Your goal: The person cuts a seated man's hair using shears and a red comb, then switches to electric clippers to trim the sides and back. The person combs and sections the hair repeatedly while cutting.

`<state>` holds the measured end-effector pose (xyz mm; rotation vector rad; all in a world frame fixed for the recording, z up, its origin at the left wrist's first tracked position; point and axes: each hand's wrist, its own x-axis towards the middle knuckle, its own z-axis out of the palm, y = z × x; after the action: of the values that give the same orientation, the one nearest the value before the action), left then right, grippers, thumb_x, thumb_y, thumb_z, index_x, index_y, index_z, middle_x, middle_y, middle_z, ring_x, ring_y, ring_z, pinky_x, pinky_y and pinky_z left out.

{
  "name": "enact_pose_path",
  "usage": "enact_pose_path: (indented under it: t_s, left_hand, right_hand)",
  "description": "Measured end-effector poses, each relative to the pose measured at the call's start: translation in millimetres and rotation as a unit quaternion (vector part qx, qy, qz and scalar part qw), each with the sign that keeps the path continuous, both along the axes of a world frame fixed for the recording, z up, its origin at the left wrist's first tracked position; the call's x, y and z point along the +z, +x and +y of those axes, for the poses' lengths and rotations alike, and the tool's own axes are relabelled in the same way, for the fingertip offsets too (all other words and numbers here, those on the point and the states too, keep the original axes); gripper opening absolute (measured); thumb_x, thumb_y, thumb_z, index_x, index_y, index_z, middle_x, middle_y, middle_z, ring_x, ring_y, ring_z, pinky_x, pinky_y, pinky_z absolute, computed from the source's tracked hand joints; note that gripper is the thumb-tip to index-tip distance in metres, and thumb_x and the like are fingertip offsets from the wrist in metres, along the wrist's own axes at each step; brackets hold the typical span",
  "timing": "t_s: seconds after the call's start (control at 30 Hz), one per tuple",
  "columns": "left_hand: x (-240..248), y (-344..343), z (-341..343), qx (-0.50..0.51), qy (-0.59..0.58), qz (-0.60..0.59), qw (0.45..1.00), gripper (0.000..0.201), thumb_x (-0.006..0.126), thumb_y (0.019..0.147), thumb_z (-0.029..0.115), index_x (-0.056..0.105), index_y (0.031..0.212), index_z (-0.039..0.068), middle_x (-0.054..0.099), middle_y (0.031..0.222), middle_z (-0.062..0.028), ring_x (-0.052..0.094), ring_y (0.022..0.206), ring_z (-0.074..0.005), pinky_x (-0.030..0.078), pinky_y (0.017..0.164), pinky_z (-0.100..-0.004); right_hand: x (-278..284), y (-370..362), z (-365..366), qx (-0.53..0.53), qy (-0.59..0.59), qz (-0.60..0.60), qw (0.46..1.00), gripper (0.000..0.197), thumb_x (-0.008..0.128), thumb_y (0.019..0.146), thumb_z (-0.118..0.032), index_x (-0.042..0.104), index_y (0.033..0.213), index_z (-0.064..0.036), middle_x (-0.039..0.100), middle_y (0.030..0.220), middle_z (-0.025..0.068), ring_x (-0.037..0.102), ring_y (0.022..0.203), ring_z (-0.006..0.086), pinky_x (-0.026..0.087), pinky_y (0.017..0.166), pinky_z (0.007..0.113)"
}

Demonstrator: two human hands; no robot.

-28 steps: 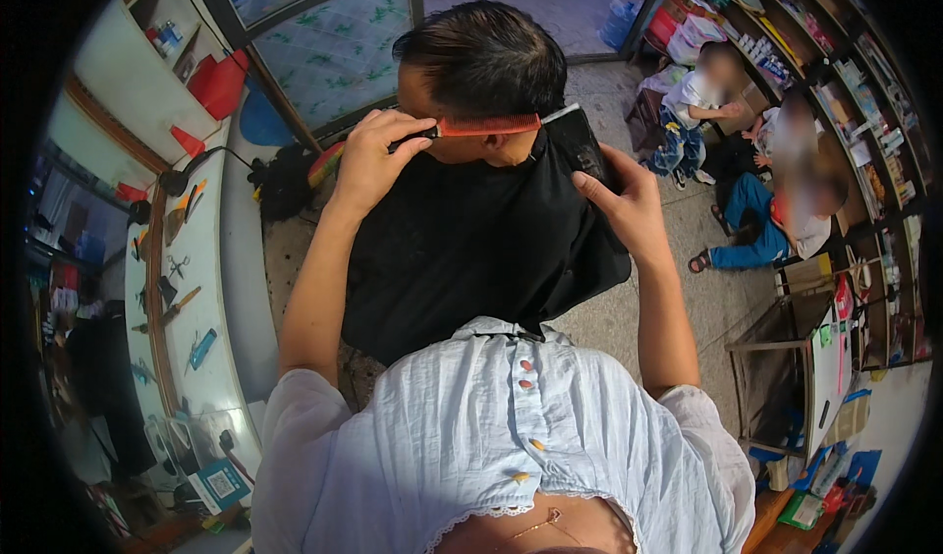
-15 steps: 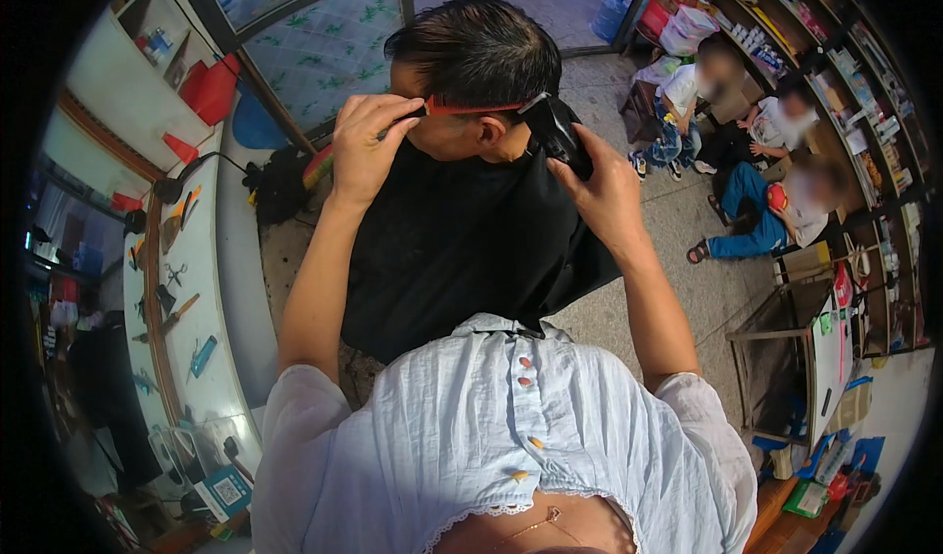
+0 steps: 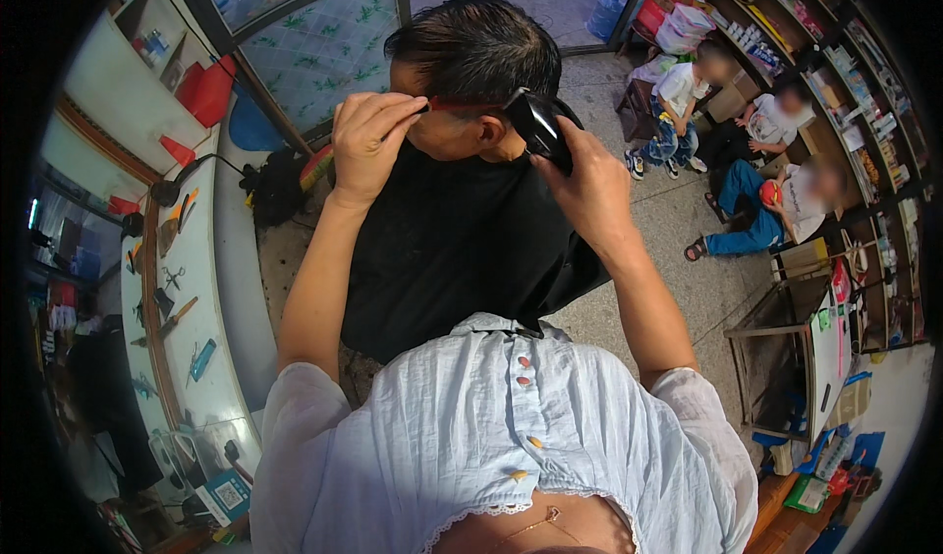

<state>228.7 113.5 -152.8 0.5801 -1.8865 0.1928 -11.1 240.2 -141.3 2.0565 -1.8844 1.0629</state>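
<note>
A person with short, wet-looking dark hair (image 3: 486, 48) sits in front of me under a black cape (image 3: 447, 245), head turned to the left. My left hand (image 3: 363, 146) is closed on the handle end of a red comb (image 3: 462, 104), which lies along the side of the head above the ear. My right hand (image 3: 597, 186) grips black hair clippers (image 3: 538, 127), their blade end at the comb's right part, just behind the ear. The comb's right end is hidden behind the clippers.
On the left a white counter (image 3: 211, 289) holds scissors (image 3: 174, 276), a teal-handled tool (image 3: 202, 358) and combs. Three seated people (image 3: 683, 102) are by the shelves (image 3: 845, 92) at right. A small table (image 3: 786, 358) stands at lower right; a glass door (image 3: 319, 58) is ahead.
My right hand has moved the clippers a little to the left along the comb, toward the ear. The left hand has barely shifted.
</note>
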Motion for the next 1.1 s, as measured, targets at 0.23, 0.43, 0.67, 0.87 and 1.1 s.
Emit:
enact_pose_path:
  t_s: [0.23, 0.43, 0.67, 0.87, 1.1]
  left_hand:
    - [1, 2, 3, 0.002, 0.017, -0.016, 1.0, 0.024, 0.074, 0.071, 0.001, 0.074, 0.094, 0.009, 0.069, 0.092, -0.0021, 0.06, 0.087, -0.0195, 0.045, 0.079, -0.0305]
    - [0, -1, 4, -0.001, 0.022, -0.006, 1.0, 0.023, 0.074, 0.071, 0.002, 0.074, 0.094, 0.009, 0.069, 0.092, -0.0027, 0.06, 0.087, -0.0202, 0.046, 0.079, -0.0308]
    - [-16, 11, 3, -0.098, 0.294, -0.014, 0.951, 0.025, 0.074, 0.074, 0.005, 0.073, 0.099, 0.005, 0.068, 0.092, -0.0058, 0.06, 0.09, -0.0198, 0.047, 0.082, -0.0315]
    - [-14, 15, -4, -0.064, 0.241, 0.035, 0.968, 0.025, 0.074, 0.075, 0.002, 0.073, 0.099, 0.006, 0.068, 0.096, -0.005, 0.06, 0.093, -0.0191, 0.047, 0.084, -0.0306]
    - [-11, 13, -8, -0.045, 0.115, 0.038, 0.992, 0.025, 0.074, 0.073, 0.0, 0.074, 0.096, 0.008, 0.069, 0.097, -0.0039, 0.06, 0.092, -0.019, 0.047, 0.082, -0.0302]
  right_hand:
    - [9, 17, -4, 0.008, 0.009, 0.011, 1.0, 0.048, 0.072, 0.078, -0.019, 0.052, 0.118, -0.0034, 0.062, 0.091, 0.0149, 0.064, 0.08, 0.0345, 0.051, 0.063, 0.043]
    - [14, 32, -7, 0.024, 0.009, 0.002, 1.0, 0.048, 0.073, 0.078, -0.021, 0.053, 0.117, -0.0029, 0.064, 0.092, 0.016, 0.065, 0.083, 0.035, 0.052, 0.065, 0.043]
    - [13, 9, 4, 0.03, 0.086, -0.114, 0.989, 0.049, 0.074, 0.078, -0.024, 0.059, 0.118, -0.0006, 0.066, 0.104, 0.0192, 0.065, 0.088, 0.0371, 0.052, 0.074, 0.042]
    - [21, -11, 9, -0.044, 0.117, -0.105, 0.987, 0.051, 0.073, 0.078, -0.03, 0.06, 0.117, 0.0007, 0.067, 0.095, 0.0223, 0.065, 0.086, 0.0377, 0.051, 0.073, 0.044]
    - [22, -1, 7, -0.036, 0.049, 0.011, 0.998, 0.049, 0.072, 0.079, -0.028, 0.056, 0.117, -0.0007, 0.065, 0.097, 0.019, 0.065, 0.085, 0.0377, 0.051, 0.07, 0.045]
